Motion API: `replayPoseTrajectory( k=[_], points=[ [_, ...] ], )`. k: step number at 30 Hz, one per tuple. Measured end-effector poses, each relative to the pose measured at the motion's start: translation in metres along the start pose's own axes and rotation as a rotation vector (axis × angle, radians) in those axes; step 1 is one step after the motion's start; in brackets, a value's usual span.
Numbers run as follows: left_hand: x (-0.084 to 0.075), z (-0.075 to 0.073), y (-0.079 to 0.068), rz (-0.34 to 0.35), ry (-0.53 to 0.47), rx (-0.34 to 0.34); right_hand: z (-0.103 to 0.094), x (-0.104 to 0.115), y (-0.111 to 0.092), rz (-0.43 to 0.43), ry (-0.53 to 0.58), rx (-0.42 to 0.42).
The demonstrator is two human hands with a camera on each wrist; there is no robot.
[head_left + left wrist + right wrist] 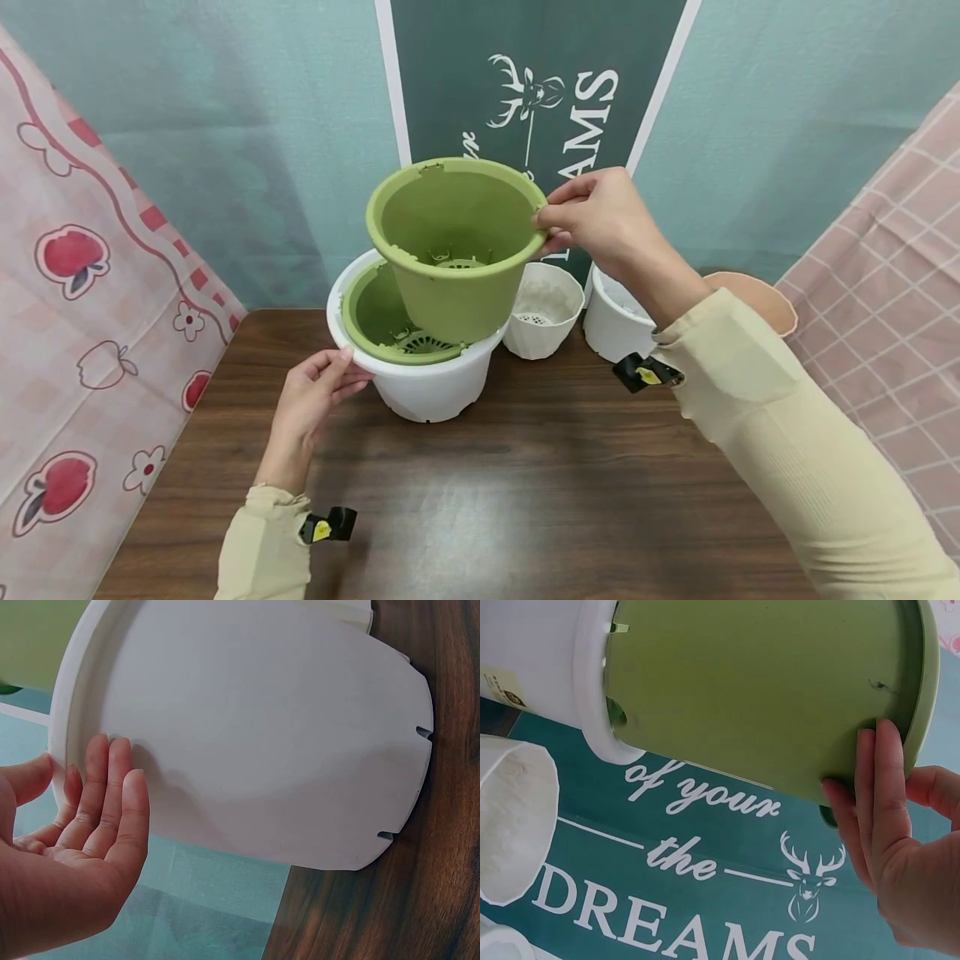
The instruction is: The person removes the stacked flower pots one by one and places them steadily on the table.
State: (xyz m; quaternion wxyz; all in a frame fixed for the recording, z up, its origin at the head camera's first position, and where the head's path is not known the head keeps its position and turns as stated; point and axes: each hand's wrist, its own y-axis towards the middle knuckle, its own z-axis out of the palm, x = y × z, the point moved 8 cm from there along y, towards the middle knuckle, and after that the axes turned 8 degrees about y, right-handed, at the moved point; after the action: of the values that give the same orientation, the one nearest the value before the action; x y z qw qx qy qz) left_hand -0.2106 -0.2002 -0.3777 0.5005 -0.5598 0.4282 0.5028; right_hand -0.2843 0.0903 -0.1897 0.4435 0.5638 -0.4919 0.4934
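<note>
My right hand (600, 217) grips the right rim of a green plastic flowerpot (465, 304), thumb on one side and fingers on the outer wall in the right wrist view. That pot is raised and tilted, its base overlapping the mouth of a large white flowerpot (431, 396) in the head view. Inside the white one sits a second green flowerpot (371, 304) with a slotted bottom. My left hand (315, 387) holds the white pot's rim at its left front. In the left wrist view, the thumb is at the rim (61, 712) and the fingers lie under it along the wall.
To the right stand a small faceted white pot (543, 321), another white pot (611, 321) partly behind my right arm, and a terracotta-coloured pot (757, 300). All rest on a dark wooden table (465, 500). Fabric hangs at the back (300, 150) and both sides.
</note>
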Motion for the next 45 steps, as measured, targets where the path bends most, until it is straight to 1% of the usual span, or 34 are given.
replayPoseTrajectory(
  k=[8, 14, 19, 23, 27, 33, 40, 45],
  points=[
    [0.000, 0.000, 0.000, 0.003, -0.001, 0.002, -0.016, 0.000, -0.003, 0.005, 0.053, -0.027],
    [0.001, 0.000, 0.001, 0.005, -0.001, 0.011, -0.033, -0.003, -0.006, 0.016, 0.093, -0.049],
    [0.000, 0.000, 0.002, 0.005, 0.003, 0.019, -0.049, -0.006, -0.009, 0.007, 0.107, -0.067],
    [0.000, 0.000, 0.002, 0.010, 0.003, 0.020, -0.060, -0.009, -0.011, -0.006, 0.145, -0.076],
    [0.001, 0.000, 0.002, 0.016, -0.006, 0.020, -0.070, -0.012, -0.013, 0.002, 0.199, -0.082],
    [0.001, 0.001, 0.002, 0.020, -0.008, 0.021, -0.086, -0.019, -0.016, 0.025, 0.188, -0.100],
    [0.001, 0.000, 0.002, 0.018, -0.005, 0.023, -0.101, -0.027, -0.021, 0.039, 0.241, -0.116],
    [0.001, -0.001, 0.002, 0.024, -0.014, 0.024, -0.112, -0.032, -0.024, 0.035, 0.221, -0.147]
  ],
)
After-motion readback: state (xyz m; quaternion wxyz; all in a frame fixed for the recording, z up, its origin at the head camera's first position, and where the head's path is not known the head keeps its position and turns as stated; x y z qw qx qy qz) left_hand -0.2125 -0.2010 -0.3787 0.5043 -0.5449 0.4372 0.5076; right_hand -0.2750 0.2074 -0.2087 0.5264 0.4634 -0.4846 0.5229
